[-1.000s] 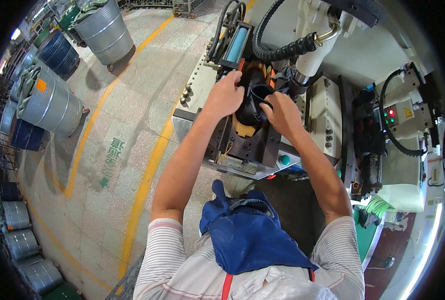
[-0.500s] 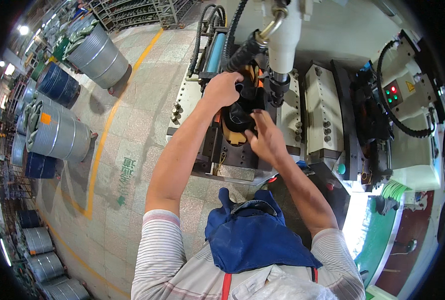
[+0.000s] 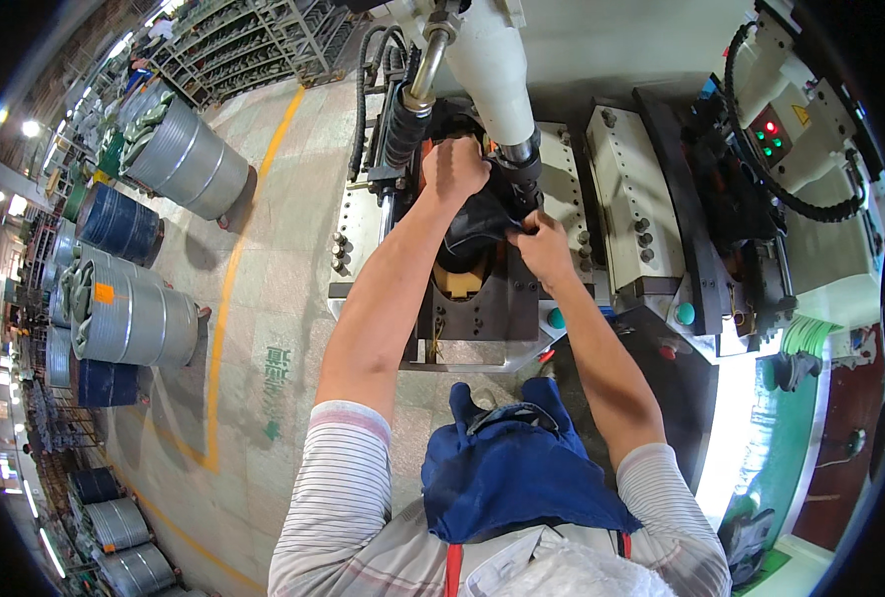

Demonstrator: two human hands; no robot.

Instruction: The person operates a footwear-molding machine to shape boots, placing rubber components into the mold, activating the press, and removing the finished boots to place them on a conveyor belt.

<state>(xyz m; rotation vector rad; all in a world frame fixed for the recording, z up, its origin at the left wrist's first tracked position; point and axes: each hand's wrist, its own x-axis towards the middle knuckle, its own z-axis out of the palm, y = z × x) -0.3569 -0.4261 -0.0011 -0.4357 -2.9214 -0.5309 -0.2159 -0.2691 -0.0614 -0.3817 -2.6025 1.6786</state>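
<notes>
A black shoe upper (image 3: 478, 227) lies over a tan pad (image 3: 459, 283) in the bed of a machine in front of me. My left hand (image 3: 456, 167) is closed in a fist on the far part of the upper, its fingertips turned out of sight. Lower and to the right, my right hand (image 3: 544, 249) pinches the upper's right edge, which is pulled out taut. Just above the right hand hangs the machine's white press arm (image 3: 489, 75), its dark tip close to the fingers.
Beside the left hand are black hoses and a cylinder (image 3: 408, 119). A second machine bed (image 3: 637, 204) and a control box with lit buttons (image 3: 769, 132) stand to the right. Green buttons (image 3: 558, 318) sit at the front edge. Metal drums (image 3: 134, 318) line the left floor.
Both hands have kept to the upper while the view shifted. The left is now a tight fist, and the right has closed on the right edge and drawn it outward.
</notes>
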